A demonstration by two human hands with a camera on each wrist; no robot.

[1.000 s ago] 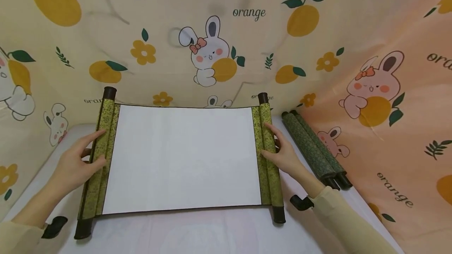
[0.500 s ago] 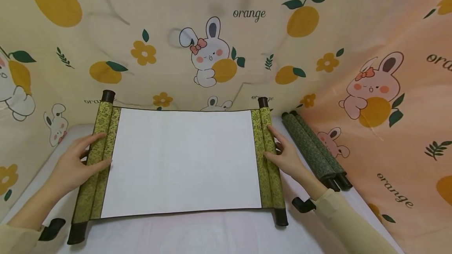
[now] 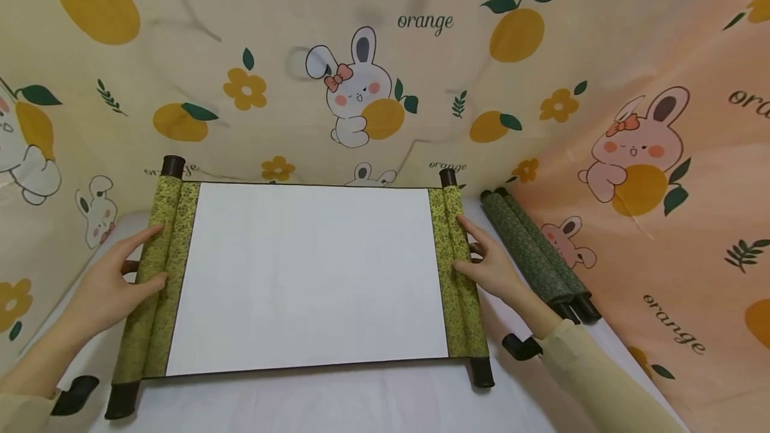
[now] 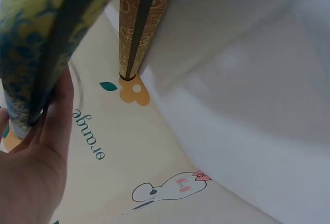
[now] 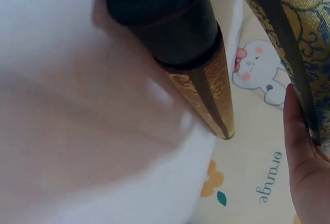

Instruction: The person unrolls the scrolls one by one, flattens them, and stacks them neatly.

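A hanging scroll (image 3: pixel 313 272) is spread between my hands, its blank white sheet bordered by yellow-green brocade with black knobs on the rollers. It appears tilted, far side raised. My left hand (image 3: pixel 111 289) grips the left roller (image 3: pixel 135 326), thumb on the near face. On the opposite side, my right hand (image 3: pixel 496 269) holds the right roller (image 3: pixel 466 313) between thumb and fingers. In the left wrist view, blue-patterned brocade (image 4: pixel 31 44) rests against the left fingers. The right wrist view shows the brocade (image 5: pixel 314 38) beside the right fingers; part of that hand is out of frame.
A dark green rolled scroll (image 3: pixel 532 246) lies at the right by the patterned cloth (image 3: pixel 631 152). Brown-gold brocade rolls (image 4: pixel 139 28) show in the wrist views, one with a black knob (image 5: pixel 170 23); the head view hides them. White cloth (image 3: pixel 313 403) covers the table.
My left hand has moved left with its roller, its thumb nearer the roller. The right hand has shifted slightly right and down. More width of the scroll is spread between them.
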